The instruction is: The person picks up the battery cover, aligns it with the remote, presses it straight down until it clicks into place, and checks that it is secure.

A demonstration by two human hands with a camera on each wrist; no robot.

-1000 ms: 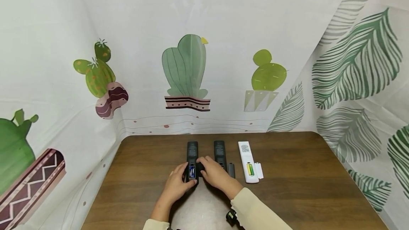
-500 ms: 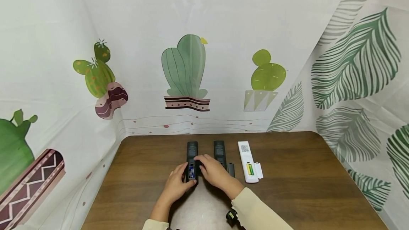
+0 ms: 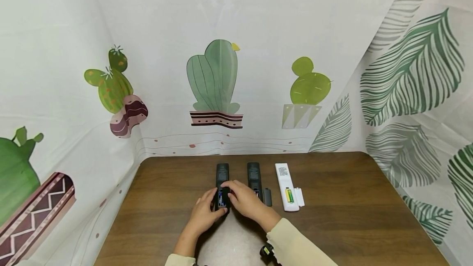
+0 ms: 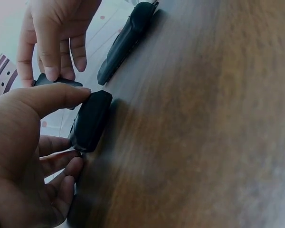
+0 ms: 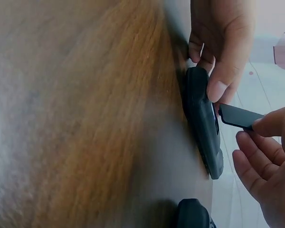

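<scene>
A black remote control (image 3: 222,172) lies back side up on the table, with blue batteries (image 3: 220,199) in its open compartment. My left hand (image 3: 202,213) holds its lower end, thumb on one side and fingers on the other, as the left wrist view also shows. Over the compartment's right side, my right hand (image 3: 246,201) pinches a black battery cover (image 5: 240,116) between thumb and fingers. In the right wrist view the cover stands tilted, one end close to the remote (image 5: 199,111). The cover partly hides the batteries in the head view.
Right of the hands lie a second black remote (image 3: 254,173), partly hidden by the right hand, and a dark grey cover (image 3: 267,197). Farther right is a white remote (image 3: 283,180) with green-yellow batteries (image 3: 289,196) and a white cover (image 3: 299,198). A printed cloth (image 3: 258,93) hangs behind the table.
My right hand has moved slightly left, bringing the battery cover from beside the remote to over its compartment. My left hand has stayed on the remote.
</scene>
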